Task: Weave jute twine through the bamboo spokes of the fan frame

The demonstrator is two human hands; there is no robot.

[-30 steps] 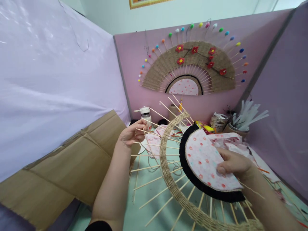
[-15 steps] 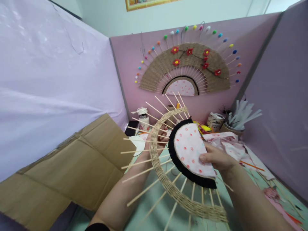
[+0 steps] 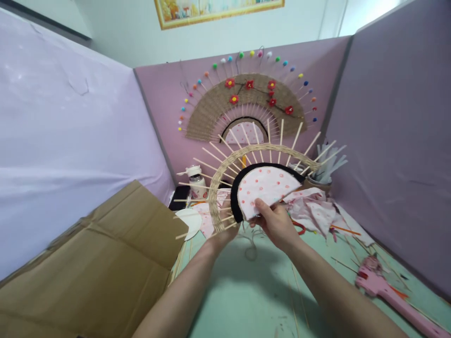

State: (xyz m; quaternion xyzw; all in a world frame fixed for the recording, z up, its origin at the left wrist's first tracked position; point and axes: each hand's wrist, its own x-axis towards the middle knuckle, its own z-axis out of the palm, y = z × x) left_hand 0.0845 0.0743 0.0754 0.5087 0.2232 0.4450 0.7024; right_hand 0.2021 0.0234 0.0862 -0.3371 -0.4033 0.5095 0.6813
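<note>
A half-round fan frame (image 3: pixel 262 188) has a white centre with pink dots, a black rim, pale sticks fanning out and a woven straw band across them. My right hand (image 3: pixel 273 218) pinches the lower edge of its centre, thumb on the dotted cloth. Behind the sticks at the fan's lower left is my left hand (image 3: pixel 227 223), partly hidden, its fingers obscured. A loose thread (image 3: pixel 251 251) hangs below the hands. On the pink panel behind is a larger finished fan (image 3: pixel 206 115) with red flowers and coloured pompoms.
Brown cardboard (image 3: pixel 116 249) leans at the left. A white bottle (image 3: pixel 198 185) stands behind a white paper piece (image 3: pixel 190 223). Dotted cloth (image 3: pixel 312 211) lies at the right, a pink glue gun (image 3: pixel 384 286) nearer, and a pot of white strips (image 3: pixel 324 169) behind.
The fan frame has turned clockwise, so its arc now faces up instead of left. My right hand has moved left and down with it. The view has shifted, showing the glue gun.
</note>
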